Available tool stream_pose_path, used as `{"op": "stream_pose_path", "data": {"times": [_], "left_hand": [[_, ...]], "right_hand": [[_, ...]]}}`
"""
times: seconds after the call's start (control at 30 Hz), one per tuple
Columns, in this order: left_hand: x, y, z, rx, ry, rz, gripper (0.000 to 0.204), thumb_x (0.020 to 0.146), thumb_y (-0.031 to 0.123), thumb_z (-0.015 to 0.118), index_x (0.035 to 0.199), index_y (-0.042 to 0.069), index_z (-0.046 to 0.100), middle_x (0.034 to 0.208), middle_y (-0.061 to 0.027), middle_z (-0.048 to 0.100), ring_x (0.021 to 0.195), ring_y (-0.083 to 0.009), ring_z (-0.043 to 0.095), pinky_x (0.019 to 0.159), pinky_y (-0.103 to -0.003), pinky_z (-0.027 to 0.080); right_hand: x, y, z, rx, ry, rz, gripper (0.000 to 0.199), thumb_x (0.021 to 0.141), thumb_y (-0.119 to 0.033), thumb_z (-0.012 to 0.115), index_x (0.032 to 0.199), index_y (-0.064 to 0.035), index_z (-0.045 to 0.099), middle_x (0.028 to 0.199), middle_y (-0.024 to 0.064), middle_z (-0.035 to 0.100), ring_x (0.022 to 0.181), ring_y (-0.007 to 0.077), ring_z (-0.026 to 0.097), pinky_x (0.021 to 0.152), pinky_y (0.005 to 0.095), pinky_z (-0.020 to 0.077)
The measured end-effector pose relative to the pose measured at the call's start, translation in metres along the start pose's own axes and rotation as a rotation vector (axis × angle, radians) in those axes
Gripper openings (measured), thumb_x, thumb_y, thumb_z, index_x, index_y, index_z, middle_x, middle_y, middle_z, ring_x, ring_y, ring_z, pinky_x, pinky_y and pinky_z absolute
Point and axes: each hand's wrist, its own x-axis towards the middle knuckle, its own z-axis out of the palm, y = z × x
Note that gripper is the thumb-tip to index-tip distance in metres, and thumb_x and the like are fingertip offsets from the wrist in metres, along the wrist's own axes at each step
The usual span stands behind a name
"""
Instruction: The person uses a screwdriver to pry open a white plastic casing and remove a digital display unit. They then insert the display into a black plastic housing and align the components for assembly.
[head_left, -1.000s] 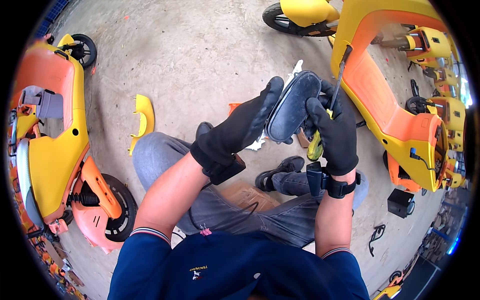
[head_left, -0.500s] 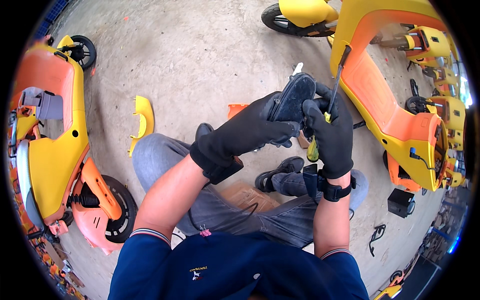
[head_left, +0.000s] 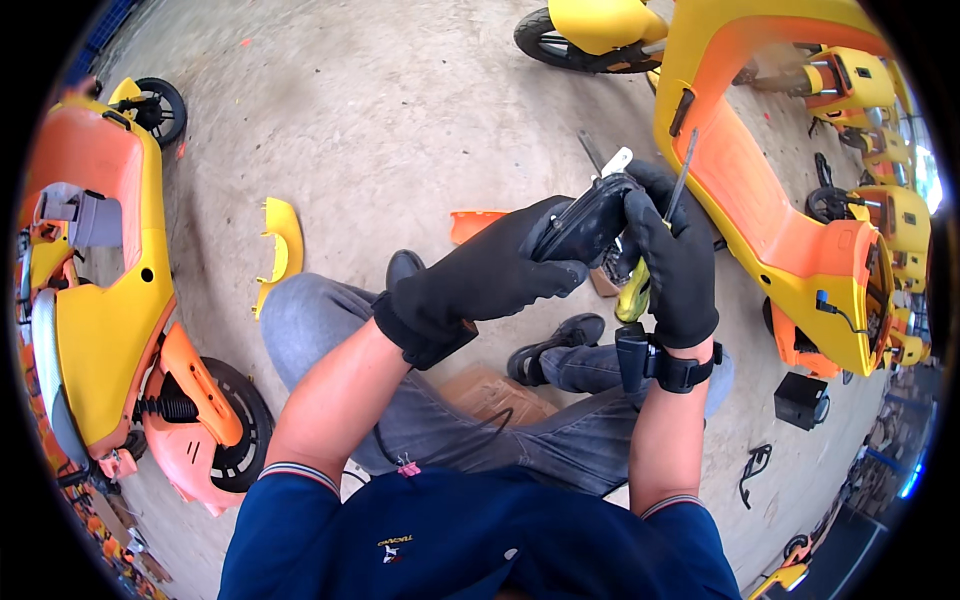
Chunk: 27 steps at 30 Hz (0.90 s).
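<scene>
Between my gloved hands, above my crossed legs, is a black oval housing [head_left: 588, 222] with a white tab sticking out at its far end. My left hand [head_left: 480, 262] is closed around the housing's left side, thumb along the near edge. My right hand [head_left: 676, 275] holds a screwdriver [head_left: 633, 293] with a yellow-green handle; its metal shaft points up and away from me. The right fingers also touch the right side of the housing. Another thin dark rod shows just beyond the housing; what it belongs to is hidden.
Yellow and orange scooter bodies stand at the left [head_left: 105, 330] and right [head_left: 760, 190]. A curved yellow panel [head_left: 287, 245] and an orange piece [head_left: 470, 224] lie on the concrete floor. A black box [head_left: 800, 402] sits at the right, and cardboard [head_left: 497, 392] lies between my legs.
The housing has turned in my hands, from its broad dark face showing to its edge and white tab. My right fingers have shifted onto its side, with the screwdriver still held.
</scene>
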Motion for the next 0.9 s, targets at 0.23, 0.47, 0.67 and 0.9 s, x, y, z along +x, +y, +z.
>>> {"op": "stream_pose_path", "data": {"times": [0.23,0.47,0.67,0.9], "left_hand": [[-0.004,0.004,0.001,0.154,-0.01,-0.071,0.055,0.089,0.014,0.07,0.141,0.002,0.053,0.12,-0.0056,0.067,0.103,-0.0089,0.059,0.088,-0.027,0.049],[0.0,0.0,0.002,0.184,-0.056,-0.051,0.057,0.09,0.014,0.069,0.143,0.001,0.051,0.125,-0.0073,0.066,0.109,-0.0095,0.059,0.09,-0.026,0.049],[-0.001,0.0,0.001,0.253,-0.043,-0.077,0.054,0.091,0.013,0.068,0.142,0.001,0.053,0.127,-0.0093,0.067,0.115,-0.0134,0.061,0.096,-0.029,0.049],[-0.001,-0.001,0.003,0.244,-0.033,-0.052,0.051,0.091,0.012,0.068,0.139,0.001,0.056,0.123,-0.0071,0.069,0.111,-0.0111,0.062,0.091,-0.028,0.051]], "right_hand": [[-0.005,0.002,-0.012,0.028,-0.12,0.09,0.041,0.097,-0.017,0.068,0.134,-0.0006,0.061,0.091,0.0011,0.068,0.063,0.0053,0.057,0.056,0.0205,0.0461],[-0.006,-0.002,-0.016,0.02,-0.141,0.086,0.027,0.092,-0.013,0.07,0.115,-0.0016,0.065,0.082,0.0019,0.065,0.061,0.0077,0.057,0.055,0.0226,0.0455],[-0.01,-0.003,-0.012,-0.024,-0.09,0.041,0.022,0.089,-0.011,0.069,0.11,-0.0019,0.065,0.08,0.0022,0.063,0.06,0.0072,0.056,0.055,0.0222,0.0449],[-0.011,-0.01,-0.008,-0.011,-0.082,0.038,0.027,0.087,-0.008,0.071,0.112,-0.001,0.066,0.083,0.0029,0.065,0.061,0.0075,0.056,0.055,0.0229,0.0455]]}}
